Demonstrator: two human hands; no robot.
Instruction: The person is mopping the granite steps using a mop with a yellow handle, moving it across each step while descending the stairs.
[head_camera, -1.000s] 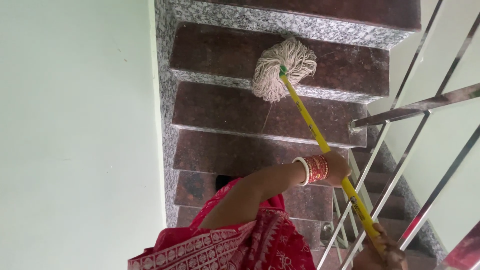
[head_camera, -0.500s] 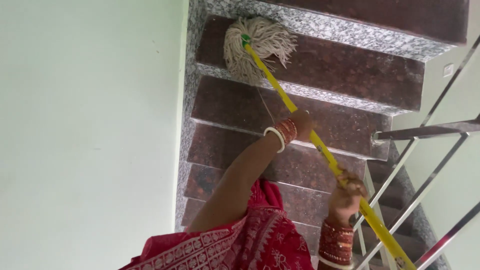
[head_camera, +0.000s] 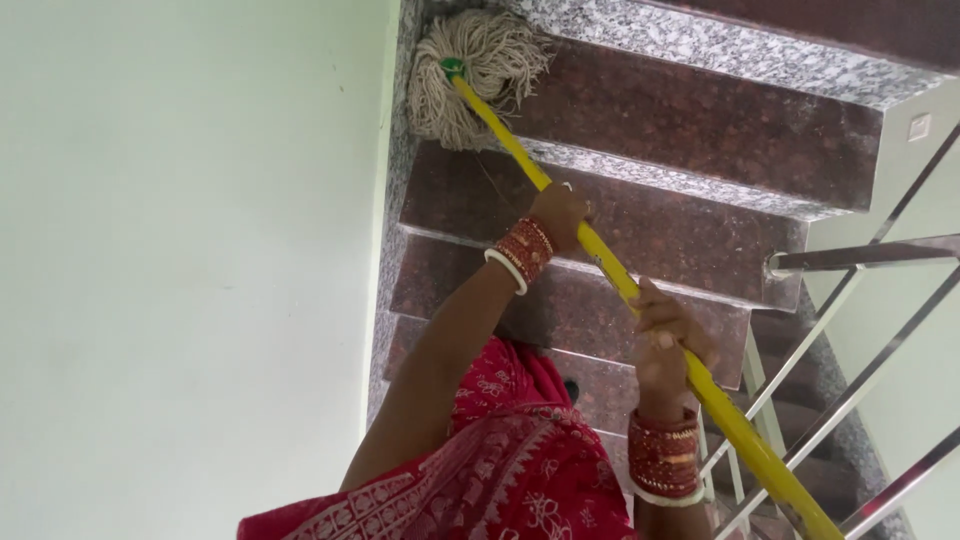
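A mop with a yellow handle (head_camera: 520, 152) and a cream string head (head_camera: 470, 75) reaches up the stairs; its head rests on a dark red stone step (head_camera: 700, 120) against the left wall. My left hand (head_camera: 558, 215) grips the handle higher up, red and white bangles on that wrist. My right hand (head_camera: 665, 335) grips the handle lower down, also with red bangles. Red patterned cloth (head_camera: 500, 470) drapes over my left arm.
A pale green wall (head_camera: 190, 270) runs along the left of the staircase. Speckled grey stone risers (head_camera: 700, 45) edge each step. A steel railing (head_camera: 870, 255) with slanted bars borders the right side, with another pale wall behind it.
The mop head has slid left along the step to the wall corner. Both hands moved left with the handle, and the view has shifted closer.
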